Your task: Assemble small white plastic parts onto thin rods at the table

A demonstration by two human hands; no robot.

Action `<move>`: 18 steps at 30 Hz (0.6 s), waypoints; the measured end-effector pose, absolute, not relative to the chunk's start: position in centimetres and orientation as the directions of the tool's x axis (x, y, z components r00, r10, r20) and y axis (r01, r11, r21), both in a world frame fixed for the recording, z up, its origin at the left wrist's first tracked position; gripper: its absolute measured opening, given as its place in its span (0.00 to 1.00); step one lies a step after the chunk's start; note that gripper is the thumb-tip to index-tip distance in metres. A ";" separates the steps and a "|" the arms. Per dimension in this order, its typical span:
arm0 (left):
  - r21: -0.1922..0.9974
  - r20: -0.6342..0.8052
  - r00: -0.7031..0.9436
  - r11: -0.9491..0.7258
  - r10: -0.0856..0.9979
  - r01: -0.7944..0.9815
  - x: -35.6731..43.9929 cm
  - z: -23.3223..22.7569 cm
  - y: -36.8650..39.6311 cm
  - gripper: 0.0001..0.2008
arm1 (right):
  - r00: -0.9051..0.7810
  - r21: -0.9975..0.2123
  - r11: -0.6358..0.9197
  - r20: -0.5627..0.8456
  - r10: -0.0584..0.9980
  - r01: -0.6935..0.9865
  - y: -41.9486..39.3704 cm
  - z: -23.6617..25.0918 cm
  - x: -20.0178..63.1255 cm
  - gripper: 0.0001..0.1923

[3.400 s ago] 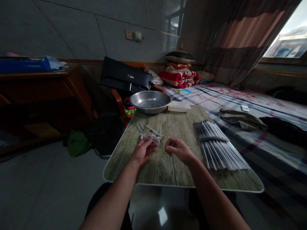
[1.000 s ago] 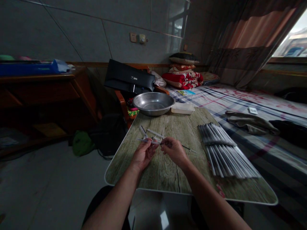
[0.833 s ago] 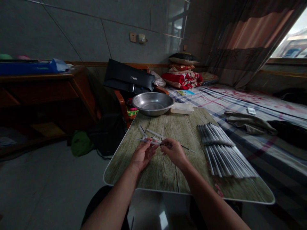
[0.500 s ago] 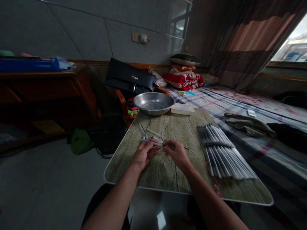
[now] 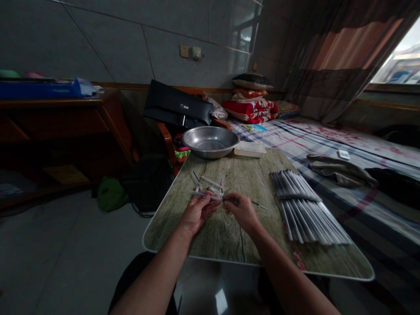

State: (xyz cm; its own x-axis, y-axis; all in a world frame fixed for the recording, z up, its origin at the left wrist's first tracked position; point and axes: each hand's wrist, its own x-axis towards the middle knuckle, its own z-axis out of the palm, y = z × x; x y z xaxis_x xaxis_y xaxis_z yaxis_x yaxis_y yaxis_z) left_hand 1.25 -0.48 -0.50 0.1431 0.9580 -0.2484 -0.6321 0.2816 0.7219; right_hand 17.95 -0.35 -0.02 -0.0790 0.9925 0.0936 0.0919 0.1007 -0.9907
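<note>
The left hand (image 5: 197, 212) pinches a clear plastic pen barrel (image 5: 204, 194); the right hand (image 5: 241, 209) pinches a thin dark refill (image 5: 257, 204); best kept coaxial, low over the wood-grain surface (image 5: 229, 232).

Sitting on the folding table (image 5: 229, 238), toward its far left corner: a metal basin (image 5: 210, 141), with a shallow tray (image 5: 250, 148) lying just to its right. Lying along the table's right side: a row of long thin rods (image 5: 303, 205). Resting near the table's middle, left hand (image 5: 197, 213) beside right hand (image 5: 242, 210), both behind a small heap of short tubes (image 5: 208, 183). Standing left of the table: a wooden cabinet (image 5: 65, 127). Stretching to the right and behind: a bed (image 5: 328, 144), with folded quilts (image 5: 251, 107) stacked at its far end.
</note>
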 end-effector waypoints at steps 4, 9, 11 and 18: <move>0.738 -0.230 0.137 0.264 0.964 -0.621 1.4 -0.5 -0.4 0.05 | -0.095 -0.981 0.109 0.095 0.991 0.158 -0.3 -0.2 18.2 0.06; 0.760 -0.212 0.142 0.254 0.967 -0.598 1.5 -0.5 -0.4 0.07 | -0.164 -0.961 0.149 0.112 0.980 0.234 -0.4 0.2 18.5 0.06; 0.766 -0.204 0.137 0.245 0.969 -0.594 1.6 -0.5 -0.4 0.08 | -0.158 -0.939 0.183 0.142 0.977 0.290 -0.6 0.3 18.5 0.06; 0.768 -0.191 0.107 0.216 0.976 -0.603 1.7 -0.4 -0.3 0.09 | -0.104 -0.931 0.242 0.221 0.970 0.273 -0.6 0.1 18.1 0.05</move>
State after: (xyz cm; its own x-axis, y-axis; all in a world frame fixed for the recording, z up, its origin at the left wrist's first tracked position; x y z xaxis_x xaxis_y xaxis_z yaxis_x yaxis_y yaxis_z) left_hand 1.66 -0.27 -0.42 0.1067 0.9758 -0.1907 -0.6032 0.2161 0.7677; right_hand 18.12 -0.61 0.12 -0.1041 0.9696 0.2214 0.2727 0.2419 -0.9312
